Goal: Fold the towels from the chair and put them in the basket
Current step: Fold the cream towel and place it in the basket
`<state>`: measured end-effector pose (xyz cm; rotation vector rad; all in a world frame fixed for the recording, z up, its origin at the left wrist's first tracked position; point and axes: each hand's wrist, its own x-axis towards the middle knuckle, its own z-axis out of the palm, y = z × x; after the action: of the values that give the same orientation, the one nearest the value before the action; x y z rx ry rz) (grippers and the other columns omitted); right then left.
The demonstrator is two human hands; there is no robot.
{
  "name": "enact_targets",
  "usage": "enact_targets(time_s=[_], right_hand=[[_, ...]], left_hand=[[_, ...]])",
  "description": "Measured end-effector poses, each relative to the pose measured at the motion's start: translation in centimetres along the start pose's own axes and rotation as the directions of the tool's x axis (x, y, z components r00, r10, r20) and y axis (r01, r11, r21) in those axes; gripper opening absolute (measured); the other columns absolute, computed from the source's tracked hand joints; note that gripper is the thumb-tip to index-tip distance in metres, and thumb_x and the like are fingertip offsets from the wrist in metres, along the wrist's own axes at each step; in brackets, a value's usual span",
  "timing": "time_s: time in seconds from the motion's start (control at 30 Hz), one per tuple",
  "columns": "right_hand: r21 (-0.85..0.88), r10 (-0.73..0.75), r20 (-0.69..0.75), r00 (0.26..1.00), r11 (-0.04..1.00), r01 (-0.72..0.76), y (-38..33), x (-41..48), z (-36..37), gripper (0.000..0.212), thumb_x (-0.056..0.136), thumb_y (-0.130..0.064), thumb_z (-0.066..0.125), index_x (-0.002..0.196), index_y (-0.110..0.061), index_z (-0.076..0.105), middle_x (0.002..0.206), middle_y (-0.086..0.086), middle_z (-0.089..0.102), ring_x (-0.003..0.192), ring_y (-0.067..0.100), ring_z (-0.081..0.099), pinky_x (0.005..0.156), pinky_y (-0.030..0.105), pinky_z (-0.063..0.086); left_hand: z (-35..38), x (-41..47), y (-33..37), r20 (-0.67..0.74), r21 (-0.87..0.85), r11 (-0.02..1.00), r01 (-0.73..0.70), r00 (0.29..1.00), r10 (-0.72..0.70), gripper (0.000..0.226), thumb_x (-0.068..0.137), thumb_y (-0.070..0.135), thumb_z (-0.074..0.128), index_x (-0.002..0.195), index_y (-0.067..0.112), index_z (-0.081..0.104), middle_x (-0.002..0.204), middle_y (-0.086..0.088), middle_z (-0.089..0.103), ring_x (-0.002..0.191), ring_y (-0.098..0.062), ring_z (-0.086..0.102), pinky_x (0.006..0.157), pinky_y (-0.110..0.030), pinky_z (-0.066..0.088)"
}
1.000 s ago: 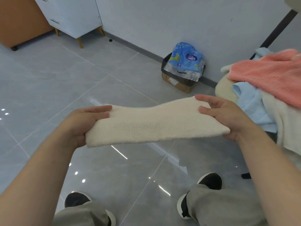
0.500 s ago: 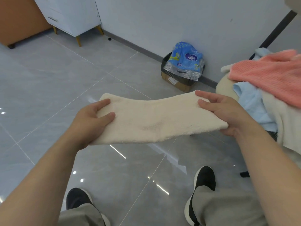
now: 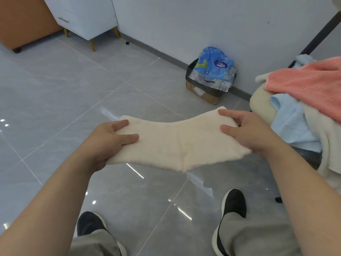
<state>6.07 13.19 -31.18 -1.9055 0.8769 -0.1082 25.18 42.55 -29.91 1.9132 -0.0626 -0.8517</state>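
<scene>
- Above the grey tiled floor (image 3: 73, 93), in front of a standing person, a folded cream towel (image 3: 175, 143) is held out as a wide band between two bare hands.
- The left grip (image 3: 112, 139) grasps the cream towel's left end. The thumb lies on top and the index finger curls over the far edge.
- The right grip (image 3: 247, 132) grasps the cream towel's right end in the same way, thumb on top.
- The cream towel sags in the middle, where a crease runs across it and the near edge dips to a point.
- Right of the cream towel, just beside the right grip, is a heap of loose towels. A pink towel (image 3: 310, 84) lies on top, a light blue towel (image 3: 291, 122) is under it, and more cream cloth hangs below.
- Beyond the cream towel, against the wall, stands a cardboard box (image 3: 201, 93) holding a blue plastic pack (image 3: 214, 67).
- Far beyond the cream towel, to the left, stands a white cabinet (image 3: 86, 15) on slim legs.
- Below the cream towel, two dark shoes (image 3: 234, 204) stand on the floor.
</scene>
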Motion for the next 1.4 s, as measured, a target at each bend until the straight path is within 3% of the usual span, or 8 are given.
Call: enact_targets(time_s=[0.17,0.4,0.6,0.77,0.93,1.13,1.27,1.4], right_hand=[[-0.357,-0.093,-0.017,0.995,0.930,0.081,-1.0,-0.6,0.9,0.046,0.095,-0.026,0.063,0.137,-0.043,0.055,0.141,-0.004,0.053,0.125,0.020,0.051,0.096,0.027,0.039],[-0.508,-0.214,0.059,0.975,0.834,0.214,-3.0,-2.4,4.7,0.040,0.101,-0.024,0.049,0.137,-0.040,0.054,0.109,-0.009,0.044,0.099,0.015,0.049,0.080,0.026,0.033],[-0.295,-0.234,0.139,0.962,0.918,0.265,-3.2,-4.5,9.3,0.047,0.095,-0.021,0.055,0.140,-0.037,0.052,0.110,-0.010,0.045,0.095,0.002,0.045,0.080,0.013,0.031],[-0.178,-0.159,0.124,0.979,0.967,0.180,-2.8,-4.4,9.9,0.048,0.087,-0.024,0.062,0.133,-0.038,0.053,0.116,-0.012,0.057,0.098,0.009,0.062,0.092,0.035,0.053],[0.081,-0.055,0.135,0.989,0.996,0.045,-3.6,-4.6,10.0,0.043,0.090,-0.015,0.054,0.130,-0.030,0.058,0.103,-0.003,0.063,0.078,0.018,0.071,0.075,0.038,0.061],[0.284,-0.003,0.236,0.972,0.957,-0.066,-4.2,-4.7,9.4,0.054,0.090,0.009,0.038,0.130,-0.022,0.057,0.114,0.017,0.061,0.085,0.036,0.070,0.072,0.039,0.062],[-0.024,-0.135,0.186,0.973,0.990,0.142,-3.4,-4.6,9.4,0.058,0.087,0.004,0.053,0.128,-0.037,0.052,0.108,-0.011,0.062,0.076,0.013,0.072,0.075,0.037,0.061],[-0.464,-0.321,0.148,0.935,0.813,0.352,-2.4,-4.5,9.2,0.047,0.092,-0.026,0.062,0.132,-0.039,0.040,0.100,-0.017,0.062,0.085,0.010,0.063,0.076,0.040,0.056]], left_hand=[[1.6,-0.3,-0.5,0.070,0.081,0.996,-0.029,0.997,0.024,0.071,0.087,0.004,0.070,0.149,0.024,0.044,0.136,-0.002,0.054,0.107,-0.020,0.064,0.076,-0.035,0.055],[6.5,-1.4,-1.5,0.114,0.505,0.801,-0.321,0.945,0.307,0.072,0.092,0.019,0.061,0.156,0.023,0.029,0.155,0.001,0.038,0.139,-0.019,0.039,0.109,-0.026,0.030],[9.0,-2.2,-2.1,0.258,0.551,0.659,-0.511,0.856,0.448,0.069,0.091,0.011,0.055,0.155,0.021,0.030,0.146,0.003,0.044,0.128,-0.013,0.043,0.086,-0.008,0.025],[9.3,-2.6,-2.5,0.333,0.530,0.617,-0.582,0.812,0.479,0.072,0.091,0.008,0.049,0.155,0.029,0.024,0.147,0.013,0.039,0.120,0.001,0.036,0.079,0.000,0.025],[9.4,-3.1,-2.2,0.321,0.426,0.675,-0.602,0.798,0.510,0.047,0.102,0.034,0.041,0.149,0.039,0.034,0.129,0.019,0.051,0.112,0.003,0.048,0.088,-0.014,0.038],[8.8,-2.6,-2.4,0.338,0.474,0.609,-0.636,0.770,0.541,0.065,0.090,0.050,0.060,0.148,0.044,0.031,0.124,0.020,0.054,0.112,-0.002,0.053,0.089,-0.031,0.049],[8.3,-2.4,-2.4,0.380,0.547,0.518,-0.658,0.746,0.546,0.073,0.086,0.029,0.057,0.151,0.044,0.026,0.127,0.018,0.052,0.107,-0.011,0.057,0.082,-0.039,0.053],[8.1,-2.5,-2.4,0.449,0.610,0.409,-0.678,0.722,0.527,0.084,0.080,0.023,0.057,0.151,0.048,0.021,0.142,0.024,0.043,0.105,-0.011,0.060,0.076,-0.038,0.055]])
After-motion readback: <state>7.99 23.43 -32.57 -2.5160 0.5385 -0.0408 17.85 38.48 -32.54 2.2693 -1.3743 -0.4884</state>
